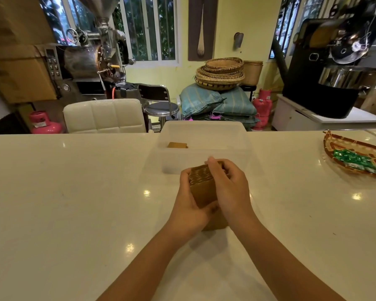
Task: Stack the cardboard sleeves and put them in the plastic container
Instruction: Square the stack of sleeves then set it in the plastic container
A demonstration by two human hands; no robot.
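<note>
A thick stack of brown cardboard sleeves [201,187] stands on edge at the middle of the white table. My left hand [188,203] grips its left side and bottom. My right hand [228,187] is wrapped over its right side and top. More brown cardboard [215,223] shows on the table beneath my hands. Just beyond the stack sits the translucent plastic container [204,131], with a few brown sleeves [177,145] lying inside at its left.
A woven basket [334,157] holding green wrapped sweets sits at the table's right edge. The white table [74,192] spreads to the left and right of my hands. A white padded chair [104,116] stands behind the far edge.
</note>
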